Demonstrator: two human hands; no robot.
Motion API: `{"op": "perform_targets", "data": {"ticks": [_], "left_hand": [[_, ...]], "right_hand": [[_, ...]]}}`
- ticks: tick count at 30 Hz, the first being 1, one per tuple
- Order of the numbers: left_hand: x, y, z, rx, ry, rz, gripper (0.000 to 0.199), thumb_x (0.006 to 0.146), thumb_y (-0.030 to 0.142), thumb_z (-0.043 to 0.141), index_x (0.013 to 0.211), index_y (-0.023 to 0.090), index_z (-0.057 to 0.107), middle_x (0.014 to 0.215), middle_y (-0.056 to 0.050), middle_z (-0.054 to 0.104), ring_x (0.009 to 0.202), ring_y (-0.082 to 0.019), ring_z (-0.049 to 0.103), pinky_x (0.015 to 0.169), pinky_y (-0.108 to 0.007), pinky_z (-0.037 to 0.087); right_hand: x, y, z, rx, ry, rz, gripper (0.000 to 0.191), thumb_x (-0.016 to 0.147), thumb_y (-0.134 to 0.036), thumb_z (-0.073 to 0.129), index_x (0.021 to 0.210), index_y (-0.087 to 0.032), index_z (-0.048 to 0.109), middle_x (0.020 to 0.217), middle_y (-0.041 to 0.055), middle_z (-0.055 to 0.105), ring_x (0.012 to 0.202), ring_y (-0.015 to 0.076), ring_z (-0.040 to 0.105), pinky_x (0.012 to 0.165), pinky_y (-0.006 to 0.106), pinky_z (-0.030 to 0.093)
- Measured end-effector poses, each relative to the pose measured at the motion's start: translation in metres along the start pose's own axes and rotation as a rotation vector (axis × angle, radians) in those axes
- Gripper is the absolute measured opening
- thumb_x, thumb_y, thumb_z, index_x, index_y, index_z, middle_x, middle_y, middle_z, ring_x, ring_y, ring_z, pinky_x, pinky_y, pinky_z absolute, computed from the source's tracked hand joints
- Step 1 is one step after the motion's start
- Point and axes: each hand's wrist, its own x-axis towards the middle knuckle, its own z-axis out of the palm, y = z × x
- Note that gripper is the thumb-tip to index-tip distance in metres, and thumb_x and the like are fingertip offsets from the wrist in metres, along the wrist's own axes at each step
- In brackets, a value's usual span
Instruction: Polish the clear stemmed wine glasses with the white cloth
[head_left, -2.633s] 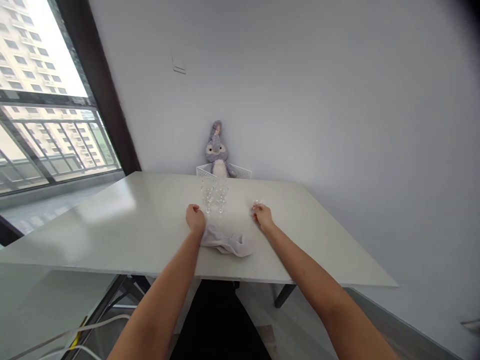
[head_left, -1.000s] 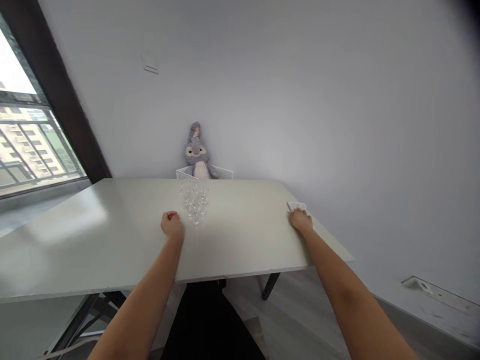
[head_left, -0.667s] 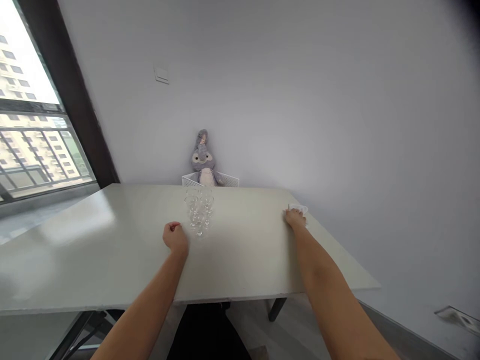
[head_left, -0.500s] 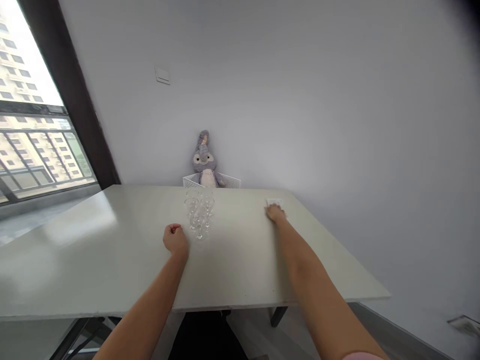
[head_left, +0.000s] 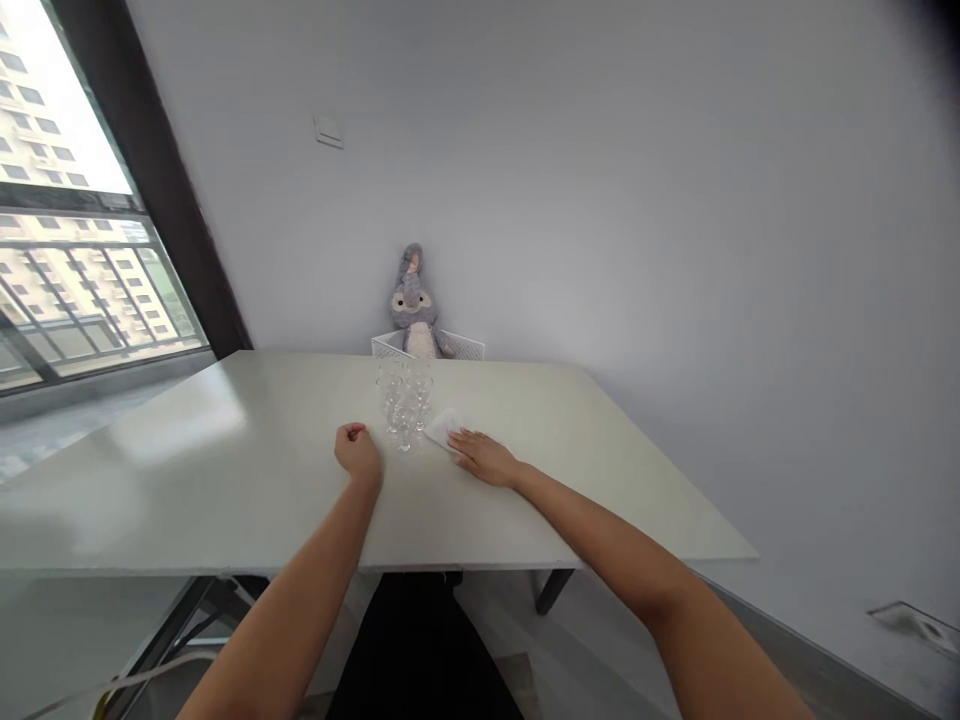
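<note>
Several clear stemmed glasses (head_left: 405, 405) stand in a tight group on the pale table (head_left: 285, 520). Just left of them my left hand (head_left: 357, 450) rests on the tabletop, its fingers curled into a fist that shows nothing inside. A white cloth or tissue (head_left: 444, 427) lies flat at the right side of the glasses, close to their bases. My right hand (head_left: 484, 456) is spread palm down, its fingertips on the near right part of this white piece; the palm hides some of it.
Behind the table's far edge, a grey plush toy (head_left: 414, 308) sits in a white perforated basket (head_left: 465, 346) against the wall. A window (head_left: 82, 220) is at the left. The table's front edge runs below both forearms.
My right hand has slid left across the table with the white piece, from the far right to beside the glasses. My left hand stays a fist. The view has tilted slightly.
</note>
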Motion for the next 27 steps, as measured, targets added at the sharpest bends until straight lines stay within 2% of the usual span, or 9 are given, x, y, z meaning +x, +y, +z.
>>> {"op": "perform_targets", "data": {"ticks": [9,14,16,18,19,21,23,25,27], "left_hand": [[-0.008,0.027,-0.006,-0.057,0.106,0.053,0.024,0.063,0.004,0.04,0.082,0.018,0.043,0.082,0.0,0.045,0.072,-0.009,0.046,0.072,-0.023,0.039],[-0.049,0.07,-0.032,-0.156,0.087,0.181,0.026,0.067,0.008,0.043,0.091,0.019,0.045,0.095,-0.003,0.047,0.08,-0.011,0.047,0.072,-0.024,0.04],[-0.079,0.087,-0.05,-0.19,-0.113,0.256,0.019,0.073,0.015,0.046,0.091,0.021,0.049,0.092,-0.003,0.05,0.081,-0.013,0.05,0.074,-0.027,0.04],[-0.11,0.099,-0.067,-0.185,-0.594,0.33,0.016,0.073,0.026,0.053,0.088,0.022,0.056,0.09,-0.004,0.055,0.085,-0.017,0.053,0.079,-0.029,0.04],[-0.123,0.102,-0.074,-0.184,-0.835,0.36,0.024,0.068,0.029,0.061,0.09,0.023,0.059,0.094,-0.006,0.057,0.09,-0.019,0.053,0.083,-0.031,0.039],[-0.141,0.104,-0.083,-0.115,-1.113,0.347,0.048,0.053,0.031,0.073,0.099,0.025,0.06,0.101,-0.007,0.059,0.096,-0.023,0.052,0.085,-0.032,0.039],[-0.148,0.1,-0.084,-0.021,-1.205,0.285,0.045,0.054,0.033,0.072,0.098,0.026,0.062,0.095,-0.006,0.062,0.09,-0.022,0.053,0.08,-0.031,0.04],[-0.146,0.096,-0.081,0.046,-1.21,0.207,0.024,0.066,0.037,0.061,0.086,0.022,0.065,0.076,-0.002,0.062,0.073,-0.018,0.053,0.068,-0.028,0.041],[-0.138,0.094,-0.076,0.052,-1.182,0.141,0.023,0.074,0.038,0.051,0.074,0.018,0.063,0.061,0.001,0.055,0.06,-0.013,0.048,0.058,-0.025,0.039]], "right_hand": [[-0.118,-0.072,0.006,0.114,-0.022,-0.161,0.078,0.073,-0.054,0.053,0.137,-0.021,0.023,0.143,0.0066,0.019,0.132,0.0244,0.015,0.108,0.041,0.014],[-0.148,-0.082,0.025,0.353,0.198,-0.057,0.04,0.086,-0.031,0.039,0.125,-0.024,0.046,0.133,0.0037,0.042,0.124,0.0203,0.035,0.104,0.041,0.026],[-0.149,-0.084,0.024,0.55,0.282,0.061,0.034,0.086,-0.033,0.039,0.115,-0.028,0.055,0.121,0.0028,0.054,0.113,0.0202,0.048,0.098,0.04,0.034],[-0.147,-0.086,0.018,0.769,0.356,0.188,0.031,0.084,-0.038,0.043,0.108,-0.028,0.059,0.105,0.0025,0.063,0.099,0.0208,0.056,0.089,0.039,0.041],[-0.145,-0.087,0.015,0.876,0.384,0.236,0.03,0.082,-0.041,0.046,0.106,-0.027,0.06,0.098,0.0024,0.065,0.092,0.0208,0.058,0.084,0.038,0.044],[-0.142,-0.087,0.007,1.074,0.416,0.294,0.032,0.079,-0.043,0.05,0.103,-0.025,0.061,0.084,0.0022,0.066,0.079,0.0197,0.06,0.075,0.035,0.047],[-0.14,-0.086,0.001,1.223,0.427,0.32,0.032,0.077,-0.042,0.053,0.102,-0.023,0.061,0.078,0.0018,0.065,0.071,0.0176,0.06,0.069,0.032,0.047],[-0.141,-0.083,-0.004,1.29,0.419,0.299,0.032,0.076,-0.04,0.056,0.102,-0.023,0.06,0.083,0.0023,0.064,0.073,0.0162,0.059,0.071,0.031,0.047],[-0.143,-0.077,-0.009,1.274,0.384,0.259,0.035,0.073,-0.037,0.061,0.106,-0.023,0.059,0.095,0.0037,0.063,0.079,0.0155,0.058,0.075,0.03,0.045]]}}
